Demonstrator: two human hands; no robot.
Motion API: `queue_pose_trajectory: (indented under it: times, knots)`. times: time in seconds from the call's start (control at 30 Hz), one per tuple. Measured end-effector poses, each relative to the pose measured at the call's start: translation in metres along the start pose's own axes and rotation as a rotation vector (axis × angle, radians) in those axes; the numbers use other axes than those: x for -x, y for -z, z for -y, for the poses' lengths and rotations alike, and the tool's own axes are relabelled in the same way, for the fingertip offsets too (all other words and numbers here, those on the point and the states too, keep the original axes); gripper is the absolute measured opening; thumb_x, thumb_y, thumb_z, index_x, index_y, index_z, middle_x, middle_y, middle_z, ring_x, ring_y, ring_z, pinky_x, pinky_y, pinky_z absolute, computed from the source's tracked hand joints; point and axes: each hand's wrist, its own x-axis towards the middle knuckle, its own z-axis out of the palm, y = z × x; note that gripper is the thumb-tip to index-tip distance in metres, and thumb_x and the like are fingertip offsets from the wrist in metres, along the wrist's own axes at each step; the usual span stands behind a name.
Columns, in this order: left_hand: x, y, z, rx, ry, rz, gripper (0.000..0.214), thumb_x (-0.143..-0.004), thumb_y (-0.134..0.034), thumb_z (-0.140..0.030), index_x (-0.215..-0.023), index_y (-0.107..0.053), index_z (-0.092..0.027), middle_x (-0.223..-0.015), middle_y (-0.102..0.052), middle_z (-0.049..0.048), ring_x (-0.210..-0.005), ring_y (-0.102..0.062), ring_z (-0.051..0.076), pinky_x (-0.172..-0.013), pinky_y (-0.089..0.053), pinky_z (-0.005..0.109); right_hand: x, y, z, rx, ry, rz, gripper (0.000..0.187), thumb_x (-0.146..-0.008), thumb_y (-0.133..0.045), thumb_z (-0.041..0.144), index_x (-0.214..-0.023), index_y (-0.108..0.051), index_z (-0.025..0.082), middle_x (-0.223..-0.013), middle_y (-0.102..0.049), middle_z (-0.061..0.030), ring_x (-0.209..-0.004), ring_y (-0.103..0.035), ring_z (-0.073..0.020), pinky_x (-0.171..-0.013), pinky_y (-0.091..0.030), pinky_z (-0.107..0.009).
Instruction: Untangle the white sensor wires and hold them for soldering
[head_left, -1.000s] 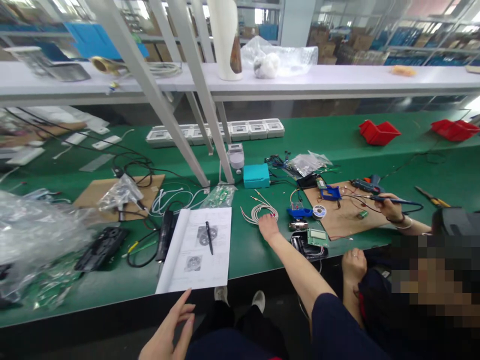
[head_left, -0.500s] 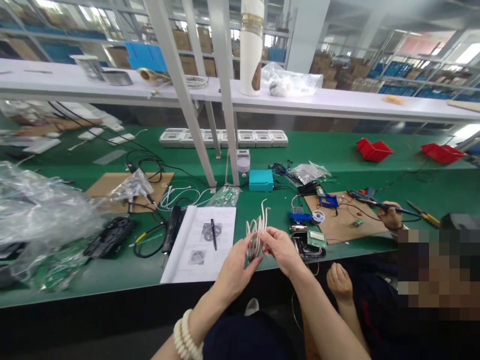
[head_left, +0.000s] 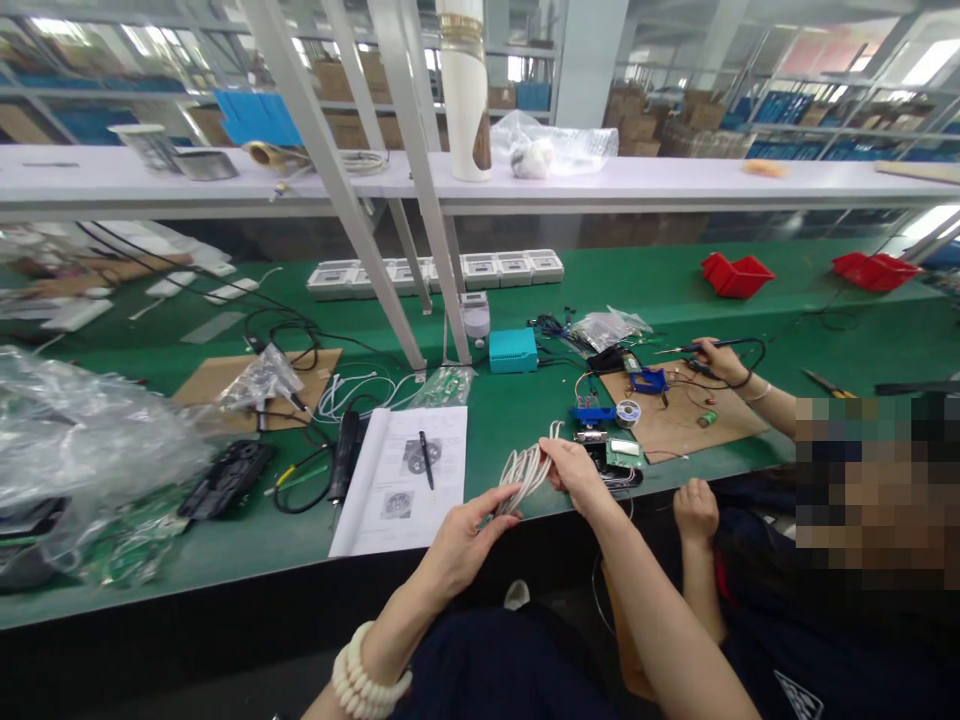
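A bundle of white wires (head_left: 525, 468) is held above the near edge of the green table (head_left: 675, 290), stretched between the person's two hands. The lower end is pinched by the closed fingers of the left hand (head_left: 459, 545), which sits at about 7 o'clock from the bundle, with a white bead bracelet (head_left: 367, 680) on its wrist. The upper end is gripped by the right hand (head_left: 576, 470), fingers closed around the wires, at 3 o'clock from the bundle; a few loose wire ends stick up past it.

At 9 o'clock from the bundle an open booklet (head_left: 409, 480) lies flat on the table with a black pen (head_left: 427, 460) on top. Just beyond the right hand, toward 1 o'clock, a sheet of brown cardboard (head_left: 690, 420) is covered with small parts, a roll of solder (head_left: 628, 410) and a blue clamp (head_left: 592, 412). A teal box (head_left: 513, 350) stands at 12 o'clock, near the slanted frame posts.

A co-worker's hand (head_left: 718, 358) holds a soldering iron (head_left: 686, 348) over the far side of the cardboard; their other hand (head_left: 696, 510) rests closed below the table edge. Two red bins (head_left: 735, 272) sit far off at 2 o'clock.
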Motion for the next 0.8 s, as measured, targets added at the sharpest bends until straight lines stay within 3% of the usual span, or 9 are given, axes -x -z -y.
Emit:
queue_pose_trajectory:
  times: [0.1, 0.2, 0.3, 0.43, 0.6, 0.8]
  knots:
    - [-0.002, 0.002, -0.001, 0.123, 0.098, -0.066, 0.042, -0.085, -0.053, -0.036, -0.121, -0.051, -0.015, -0.094, -0.067, 0.0055, -0.082, -0.06, 0.016, -0.079, -0.044, 0.029, 0.003, 0.002, 0.006, 0.108, 0.151, -0.107, 0.035, -0.076, -0.055, 0.046, -0.06, -0.061, 0.015, -0.043, -0.048, 0.0047, -0.039, -0.04, -0.006, -0.04, -0.029, -0.019]
    - [-0.005, 0.006, 0.003, 0.324, 0.158, -0.045, 0.056, -0.083, -0.055, -0.044, -0.126, -0.041, -0.012, -0.08, -0.066, 0.0044, -0.065, -0.056, 0.013, -0.064, -0.04, 0.024, 0.01, 0.002, 0.01, -0.141, 0.148, -0.031, 0.041, -0.076, -0.053, 0.056, -0.067, -0.06, 0.016, -0.045, -0.051, 0.0041, -0.037, -0.043, -0.0073, -0.037, -0.031, -0.02]
    - [-0.006, 0.007, 0.008, 0.409, 0.127, 0.037, 0.058, -0.083, -0.055, -0.045, -0.128, -0.035, -0.014, -0.079, -0.064, 0.0038, -0.065, -0.055, 0.012, -0.063, -0.038, 0.023, 0.017, 0.002, 0.011, -0.413, 0.104, 0.008, 0.044, -0.071, -0.06, 0.061, -0.067, -0.056, 0.017, -0.056, -0.061, 0.0004, -0.041, -0.051, -0.0087, -0.038, -0.039, -0.02]
    - [-0.004, 0.001, 0.008, 0.411, 0.114, 0.072, 0.056, -0.083, -0.059, -0.037, -0.128, -0.033, -0.017, -0.081, -0.063, 0.0026, -0.069, -0.055, 0.012, -0.067, -0.039, 0.024, 0.022, 0.006, 0.01, -0.498, 0.103, 0.007, 0.044, -0.07, -0.063, 0.06, -0.066, -0.055, 0.017, -0.059, -0.062, 0.0002, -0.042, -0.051, -0.0071, -0.039, -0.041, -0.019]
    - [0.0, -0.004, 0.002, 0.58, 0.165, 0.108, 0.055, -0.083, -0.059, -0.038, -0.128, -0.035, -0.015, -0.09, -0.066, 0.0082, -0.069, -0.056, 0.012, -0.067, -0.04, 0.024, 0.024, 0.014, 0.006, -0.491, 0.085, 0.08, 0.043, -0.068, -0.064, 0.059, -0.068, -0.057, 0.017, -0.064, -0.063, -0.0006, -0.051, -0.055, -0.0085, -0.047, -0.046, -0.02]
    - [-0.002, 0.0, -0.004, 0.708, 0.168, 0.038, 0.063, -0.076, -0.069, -0.027, -0.129, -0.036, -0.017, -0.094, -0.064, 0.0062, -0.077, -0.06, 0.013, -0.073, -0.043, 0.024, 0.036, 0.016, -0.022, -0.153, 0.178, -0.204, 0.044, -0.077, -0.054, 0.06, -0.066, -0.059, 0.017, -0.048, -0.053, 0.0031, -0.04, -0.044, -0.0077, -0.038, -0.034, -0.02]
